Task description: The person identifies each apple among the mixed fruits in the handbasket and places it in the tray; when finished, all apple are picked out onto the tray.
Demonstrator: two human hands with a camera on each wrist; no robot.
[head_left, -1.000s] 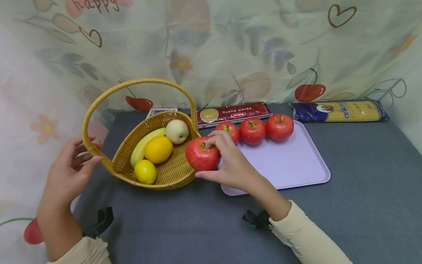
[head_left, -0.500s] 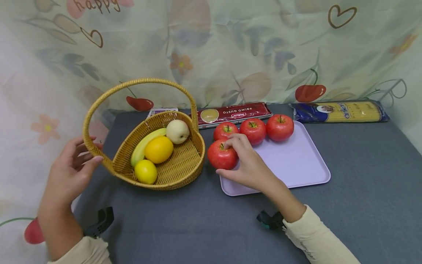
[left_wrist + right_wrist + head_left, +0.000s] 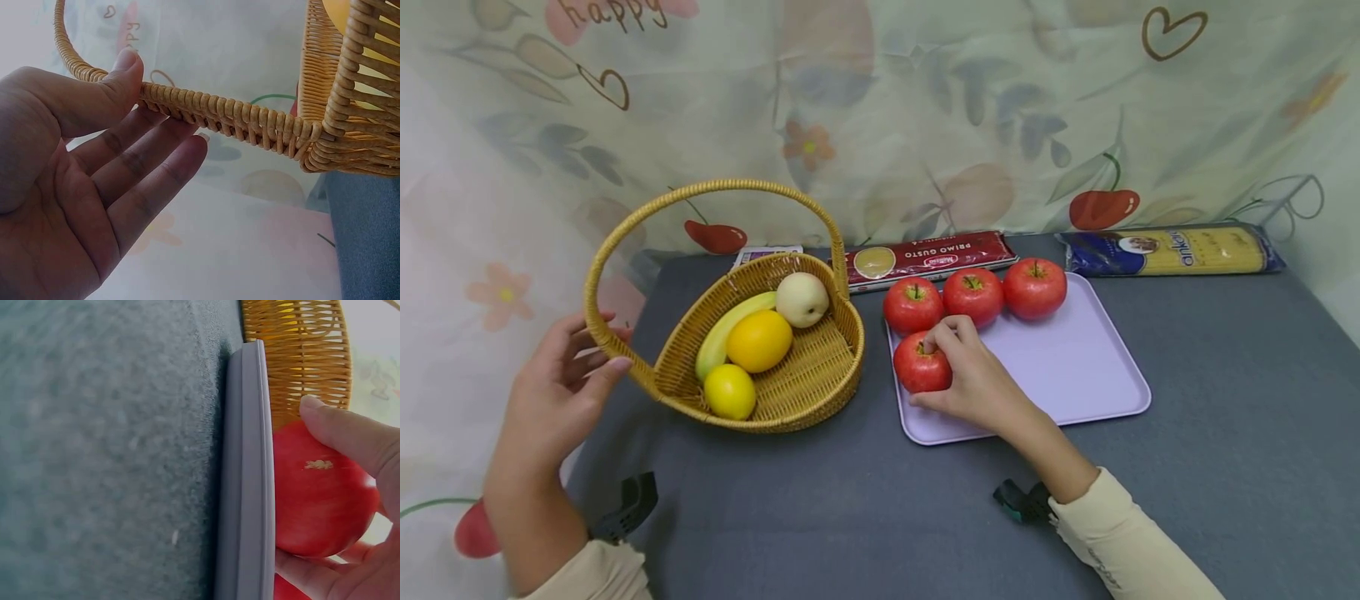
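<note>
My left hand (image 3: 561,387) holds the handle (image 3: 718,185) of a wicker basket (image 3: 812,371) near its left base. The left wrist view shows the thumb over the woven handle (image 3: 231,112) and the fingers beneath. Inside the basket lie a green-yellow banana (image 3: 722,337), an orange-yellow fruit (image 3: 760,340), a yellow lemon-like fruit (image 3: 730,392) and a pale pear (image 3: 802,300). With thumb and fingers, my right hand (image 3: 973,379) grips a red apple (image 3: 917,367) at the left side of a lilac tray (image 3: 1060,375). From the right wrist, that apple (image 3: 322,494) shows right at the tray's rim.
Three other red apples, a left one (image 3: 912,307), a middle one (image 3: 972,296) and a right one (image 3: 1035,288), line the tray's back edge. Behind stand a red pasta pack (image 3: 936,257) and a blue-yellow spaghetti pack (image 3: 1172,252), close to a patterned curtain (image 3: 925,108).
My right hand has carried the apple rightward, from over the basket's right rim to the tray's left side, and lowered it there. My left hand has stayed at the handle.
</note>
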